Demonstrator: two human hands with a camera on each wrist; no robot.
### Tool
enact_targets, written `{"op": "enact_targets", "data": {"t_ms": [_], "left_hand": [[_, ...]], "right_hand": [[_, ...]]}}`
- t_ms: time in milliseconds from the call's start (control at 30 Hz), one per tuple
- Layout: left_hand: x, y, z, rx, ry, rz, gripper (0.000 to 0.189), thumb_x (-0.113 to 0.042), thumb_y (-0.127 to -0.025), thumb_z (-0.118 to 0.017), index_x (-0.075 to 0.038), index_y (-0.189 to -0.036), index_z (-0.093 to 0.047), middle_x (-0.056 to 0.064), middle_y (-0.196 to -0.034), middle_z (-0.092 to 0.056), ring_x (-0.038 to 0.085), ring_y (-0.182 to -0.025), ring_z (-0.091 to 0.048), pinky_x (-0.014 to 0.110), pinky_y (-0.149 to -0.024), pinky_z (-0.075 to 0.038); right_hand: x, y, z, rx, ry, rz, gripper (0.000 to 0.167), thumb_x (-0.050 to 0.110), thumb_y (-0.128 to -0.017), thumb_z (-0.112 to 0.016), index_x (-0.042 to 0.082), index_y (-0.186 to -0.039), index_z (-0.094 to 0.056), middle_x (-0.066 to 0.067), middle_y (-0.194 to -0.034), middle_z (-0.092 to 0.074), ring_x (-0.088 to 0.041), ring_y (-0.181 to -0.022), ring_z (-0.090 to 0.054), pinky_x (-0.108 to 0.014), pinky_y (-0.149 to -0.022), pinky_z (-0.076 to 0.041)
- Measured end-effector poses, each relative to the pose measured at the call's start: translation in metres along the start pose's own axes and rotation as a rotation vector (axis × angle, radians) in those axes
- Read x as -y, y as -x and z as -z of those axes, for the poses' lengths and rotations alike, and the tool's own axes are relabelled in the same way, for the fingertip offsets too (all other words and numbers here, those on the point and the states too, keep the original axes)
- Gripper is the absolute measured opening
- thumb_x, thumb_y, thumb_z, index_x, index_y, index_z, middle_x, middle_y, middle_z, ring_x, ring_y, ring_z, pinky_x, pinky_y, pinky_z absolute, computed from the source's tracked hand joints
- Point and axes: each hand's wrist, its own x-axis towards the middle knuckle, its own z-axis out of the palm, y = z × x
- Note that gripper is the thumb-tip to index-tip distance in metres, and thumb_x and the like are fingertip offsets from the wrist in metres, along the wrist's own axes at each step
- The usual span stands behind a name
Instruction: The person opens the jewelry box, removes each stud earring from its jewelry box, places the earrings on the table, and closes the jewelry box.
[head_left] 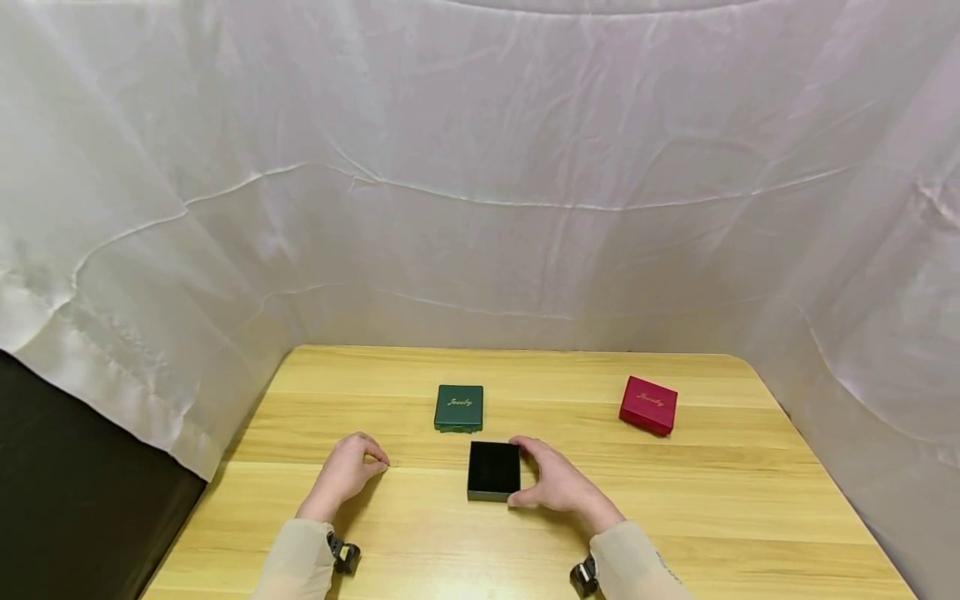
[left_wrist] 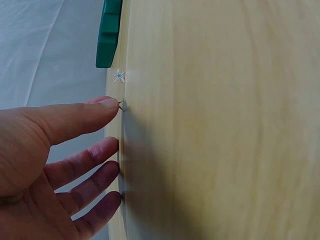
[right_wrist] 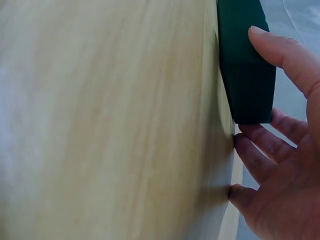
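Directions are clock positions on the bench [head_left: 420,542], 12 o'clock being its far edge. A pale curtain [head_left: 525,250] stands behind the bench and along both sides.

The left hand [head_left: 347,471] lies at the 8 o'clock side. Its thumb and index finger pinch a small wire piece [left_wrist: 121,105]; the other three fingers are spread and slightly bent, tips close to the bench. A small star [left_wrist: 119,76] lies just beyond the pinch, at 12 o'clock to the wire piece in the left wrist view.

The green lid [head_left: 459,407], marked "Jewelry", lies flat at 11 o'clock from the open box, just apart from it. The open box [head_left: 493,471] sits at 3 o'clock from the left hand, black interior facing up.

The right hand [head_left: 553,479] grips the open box from its 3 o'clock side, thumb at the near corner and fingers at the far corner. The red box [head_left: 649,406], also lettered, rests skewed at 2 o'clock from the open box, well apart.
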Motion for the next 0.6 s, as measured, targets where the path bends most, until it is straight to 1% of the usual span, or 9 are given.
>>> {"op": "enact_targets", "data": {"t_ms": [367, 600], "left_hand": [[-0.0008, 0.0001, 0.0004, 0.004, -0.007, -0.003, 0.011, 0.0, -0.08, -0.077, -0.011, -0.078, -0.076, 0.005, -0.094, -0.064, 0.03, -0.095, -0.06, 0.05, -0.088, -0.048], [-0.0006, 0.0013, 0.0017, 0.021, -0.008, -0.001, 0.009, -0.001, -0.083, -0.075, -0.01, -0.081, -0.077, 0.007, -0.098, -0.064, 0.031, -0.098, -0.059, 0.052, -0.089, -0.047]], "right_hand": [[-0.0001, 0.0, -0.0003, -0.005, -0.009, 0.003, 0.089, 0.026, -0.07, -0.09, 0.003, -0.143, -0.044, -0.013, -0.141, -0.049, -0.031, -0.13, -0.044, -0.052, -0.108, -0.033], [0.0003, 0.0002, 0.0, -0.01, 0.004, 0.01, 0.089, 0.025, -0.07, -0.089, 0.002, -0.143, -0.044, -0.013, -0.141, -0.049, -0.031, -0.131, -0.044, -0.052, -0.108, -0.033]]}}
